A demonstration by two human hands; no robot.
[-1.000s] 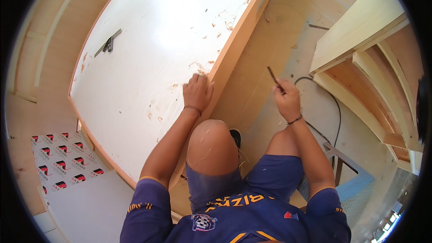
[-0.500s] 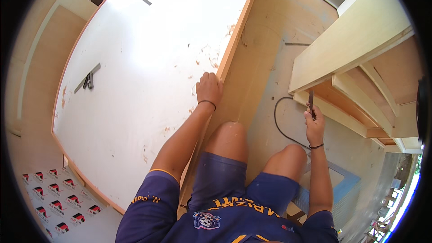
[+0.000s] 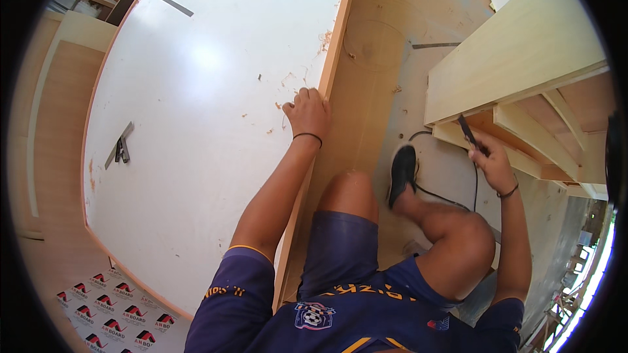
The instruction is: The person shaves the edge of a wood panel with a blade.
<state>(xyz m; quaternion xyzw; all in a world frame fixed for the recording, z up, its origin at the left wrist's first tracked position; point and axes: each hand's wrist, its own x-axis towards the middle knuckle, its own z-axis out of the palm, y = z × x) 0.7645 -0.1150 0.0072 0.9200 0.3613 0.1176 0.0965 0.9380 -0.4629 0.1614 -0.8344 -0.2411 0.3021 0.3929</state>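
My left hand (image 3: 307, 116) lies over the long wood-coloured edge of a large white panel (image 3: 196, 104). Its fingers are curled on the white top, and the thumb is hidden at the edge side. On the right, my right hand (image 3: 492, 161) is closed round a dark, narrow, flat blade-like tool (image 3: 466, 129), which points up and to the left. The tool's tip is beside the lower corner of a pale wooden cabinet frame (image 3: 510, 59); whether they touch I cannot tell. Thin shavings (image 3: 325, 40) are scattered along the panel near my left hand.
On the panel lie a dark metal strip (image 3: 176, 5) and a few dark strips (image 3: 120, 147) in a small heap. A black cable (image 3: 439, 197) loops across the floor near my shod foot (image 3: 402, 173). A printed white sheet (image 3: 121, 310) is at lower left.
My right leg has swung outward, and its foot now shows. The right hand has moved right, and its tool leans more to the left. My left hand stays on the panel edge.
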